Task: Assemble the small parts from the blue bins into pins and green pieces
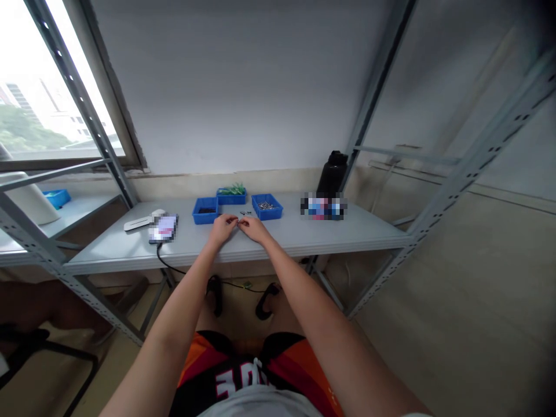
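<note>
My left hand and my right hand meet fingertip to fingertip over the front part of the grey table. Both are closed in a pinch around something too small to make out. Just behind them lie a few small dark pieces. A blue bin with dark contents is behind and left of my left hand. Another blue bin, holding small metallic parts, stands behind and right of my right hand. Between and behind these two is a blue bin with green items.
A black bottle stands at the back right, behind a blurred-out object. On the left lie a phone with a black cable and a white device. Metal shelf posts rise at both ends.
</note>
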A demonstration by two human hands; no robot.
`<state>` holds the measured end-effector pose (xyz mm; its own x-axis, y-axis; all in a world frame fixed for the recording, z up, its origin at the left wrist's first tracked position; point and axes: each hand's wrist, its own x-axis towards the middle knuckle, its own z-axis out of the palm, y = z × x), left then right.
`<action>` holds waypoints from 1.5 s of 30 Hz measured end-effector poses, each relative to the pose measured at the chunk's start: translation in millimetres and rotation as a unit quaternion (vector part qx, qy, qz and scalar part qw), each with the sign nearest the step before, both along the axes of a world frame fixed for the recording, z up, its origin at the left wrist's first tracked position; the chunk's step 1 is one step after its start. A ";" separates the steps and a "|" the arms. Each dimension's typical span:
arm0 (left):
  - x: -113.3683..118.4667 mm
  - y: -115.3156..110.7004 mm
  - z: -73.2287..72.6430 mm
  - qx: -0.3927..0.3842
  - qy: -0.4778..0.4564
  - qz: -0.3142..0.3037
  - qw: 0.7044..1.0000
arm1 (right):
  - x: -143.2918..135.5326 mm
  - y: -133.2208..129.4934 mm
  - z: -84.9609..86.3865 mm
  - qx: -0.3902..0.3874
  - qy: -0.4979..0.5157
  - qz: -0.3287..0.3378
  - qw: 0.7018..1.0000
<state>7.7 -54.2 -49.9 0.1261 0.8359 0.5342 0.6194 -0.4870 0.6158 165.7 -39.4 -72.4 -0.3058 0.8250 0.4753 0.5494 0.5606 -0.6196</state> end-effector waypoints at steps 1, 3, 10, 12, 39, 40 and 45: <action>0.4 -0.9 0.6 0.002 -0.003 -0.002 1.000 | 0.2 0.7 -0.4 0.002 0.000 -0.001 1.000; 1.1 -3.1 2.0 0.005 -0.007 -0.009 1.000 | 0.5 1.5 -0.8 0.007 -0.002 -0.007 1.000; 2.4 -7.9 4.1 0.033 -0.013 -0.036 0.999 | 0.7 -0.1 1.5 0.027 -0.022 -0.007 0.999; 2.7 -7.5 3.5 0.037 -0.019 -0.033 0.999 | 0.7 -1.2 2.4 0.030 -0.020 -0.010 0.999; -45.1 11.3 36.5 0.078 0.230 0.202 0.949 | -0.3 -0.9 3.9 -0.033 0.071 -0.108 0.991; -38.8 12.9 35.2 0.087 0.245 0.174 0.950 | -0.5 -1.2 4.2 -0.036 0.060 -0.108 0.992; -1.4 35.1 25.7 0.071 0.264 0.065 0.960 | -1.7 -2.8 6.6 -0.037 0.006 -0.112 0.993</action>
